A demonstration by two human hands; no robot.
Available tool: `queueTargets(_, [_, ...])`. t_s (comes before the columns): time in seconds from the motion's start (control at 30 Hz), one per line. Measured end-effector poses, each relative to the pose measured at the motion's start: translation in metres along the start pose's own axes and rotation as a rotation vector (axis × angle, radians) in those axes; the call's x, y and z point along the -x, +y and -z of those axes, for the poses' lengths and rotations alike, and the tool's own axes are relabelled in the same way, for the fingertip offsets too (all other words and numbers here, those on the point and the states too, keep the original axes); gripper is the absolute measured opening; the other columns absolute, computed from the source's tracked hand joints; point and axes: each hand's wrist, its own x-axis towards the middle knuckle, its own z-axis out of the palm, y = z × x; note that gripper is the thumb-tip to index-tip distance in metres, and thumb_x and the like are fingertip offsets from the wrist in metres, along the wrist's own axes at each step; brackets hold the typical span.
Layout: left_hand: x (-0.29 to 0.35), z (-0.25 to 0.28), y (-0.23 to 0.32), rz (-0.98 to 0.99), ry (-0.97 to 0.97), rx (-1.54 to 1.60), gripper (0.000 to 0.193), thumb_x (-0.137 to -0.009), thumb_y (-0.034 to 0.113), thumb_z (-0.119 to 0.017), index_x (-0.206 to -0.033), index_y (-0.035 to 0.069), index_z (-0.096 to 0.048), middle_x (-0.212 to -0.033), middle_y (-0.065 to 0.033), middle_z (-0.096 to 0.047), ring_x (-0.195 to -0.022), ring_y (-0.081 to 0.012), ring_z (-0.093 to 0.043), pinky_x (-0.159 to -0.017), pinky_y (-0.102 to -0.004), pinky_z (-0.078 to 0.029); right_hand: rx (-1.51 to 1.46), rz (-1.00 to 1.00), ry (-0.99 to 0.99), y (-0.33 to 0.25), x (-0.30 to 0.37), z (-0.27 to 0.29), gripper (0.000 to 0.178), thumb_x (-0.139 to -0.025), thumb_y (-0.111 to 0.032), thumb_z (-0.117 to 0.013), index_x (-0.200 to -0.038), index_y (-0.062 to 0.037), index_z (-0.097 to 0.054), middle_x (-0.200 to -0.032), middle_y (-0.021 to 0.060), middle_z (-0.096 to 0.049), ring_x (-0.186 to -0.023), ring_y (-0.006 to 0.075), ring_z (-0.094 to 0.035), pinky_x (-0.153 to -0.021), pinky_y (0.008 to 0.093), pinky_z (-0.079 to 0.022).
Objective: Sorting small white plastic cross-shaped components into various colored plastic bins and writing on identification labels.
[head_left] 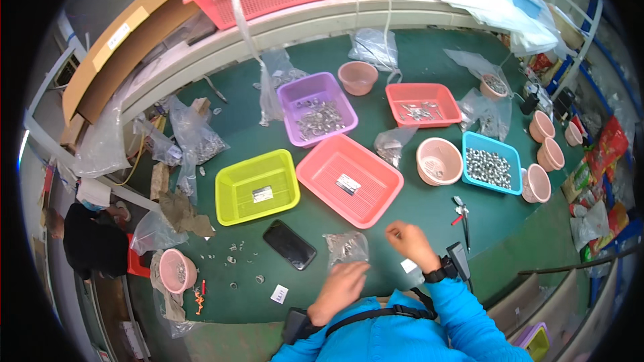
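Observation:
My left hand [339, 291] is low over the green table, its fingers stretched out toward the near edge of a clear plastic bag [347, 247] of small metal parts. Whether the fingertips touch the bag I cannot tell. To the right of the bag, my right hand [410, 243] is raised with its fingers curled together; what they hold, if anything, is hidden. A small white label [408, 266] lies just below the right hand. Beyond both hands is a pink tray [320, 175] with a label in it. A black phone [290, 244] lies left of the bag.
Farther back stand a lime tray [228, 194], a purple basin [290, 104] of metal parts, a red tray [439, 92] and a blue tray [493, 141] of metal pieces. Pliers [465, 224] lie at right. Loose rings [259, 279] are scattered at left. A person [94, 241] sits far left.

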Motion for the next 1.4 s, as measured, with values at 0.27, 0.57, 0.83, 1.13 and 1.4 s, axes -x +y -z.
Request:
queueTargets(0.27, [0.019,0.036,-0.025,0.318,0.538,0.072,0.01,-0.071,-0.002,-0.051,-0.08,-0.001,-0.054,-0.074,-0.0116,-0.055,-0.066,-0.0217,-0.054,-0.06,-0.0273,-0.042,0.545,-0.029,-0.281,0.118,0.058,-0.008,0.054,-0.053,-0.008,-0.068,-0.103,-0.0111,-0.048,-0.101,0.0101,-0.044,-0.092,0.0315,-0.043,-0.078,0.0367,-0.039])
queueTargets(0.57, [0.027,0.031,-0.034,0.387,0.479,0.127,0.014,-0.072,0.003,-0.053,-0.086,0.0,-0.054,-0.077,-0.0111,-0.054,-0.068,-0.0204,-0.054,-0.059,-0.0274,-0.043,0.559,0.011,-0.298,0.14,0.061,-0.022,0.032,-0.057,-0.009,-0.064,-0.085,-0.0071,-0.047,-0.084,0.0124,-0.05,-0.082,0.0308,-0.047,-0.07,0.0381,-0.04])
queueTargets(0.83, [0.026,0.004,-0.035,0.562,0.277,-0.071,0.03,-0.074,0.026,-0.053,-0.09,0.001,-0.054,-0.083,-0.0122,-0.055,-0.072,-0.0275,-0.055,-0.062,-0.0356,-0.043,-0.382,0.062,-0.268,-0.006,0.026,-0.011,0.018,-0.077,-0.015,-0.053,-0.09,-0.0027,-0.053,-0.075,0.0114,-0.055,-0.068,0.0153,-0.053,-0.061,0.0263,-0.041])
queueTargets(1.13, [0.004,0.006,-0.031,0.396,0.253,-0.175,0.018,-0.075,0.017,-0.047,-0.067,0.002,-0.052,-0.068,-0.0132,-0.053,-0.062,-0.0325,-0.052,-0.054,-0.0405,-0.041,0.617,0.584,-0.516,-0.008,-0.018,-0.106,0.01,-0.062,-0.011,-0.051,-0.063,-0.0018,-0.055,-0.066,0.0179,-0.055,-0.064,0.0335,-0.054,-0.058,0.0386,-0.043])
queueTargets(1.4, [0.005,0.015,-0.042,0.417,0.304,-0.161,0.015,-0.074,0.017,-0.051,-0.07,0.003,-0.056,-0.069,-0.0119,-0.055,-0.062,-0.0308,-0.053,-0.054,-0.0363,-0.042,0.386,0.159,-0.625,-0.016,-0.048,-0.096,0.022,-0.062,-0.02,-0.054,-0.074,-0.0024,-0.057,-0.068,0.0153,-0.056,-0.063,0.0315,-0.054,-0.056,0.0378,-0.043])
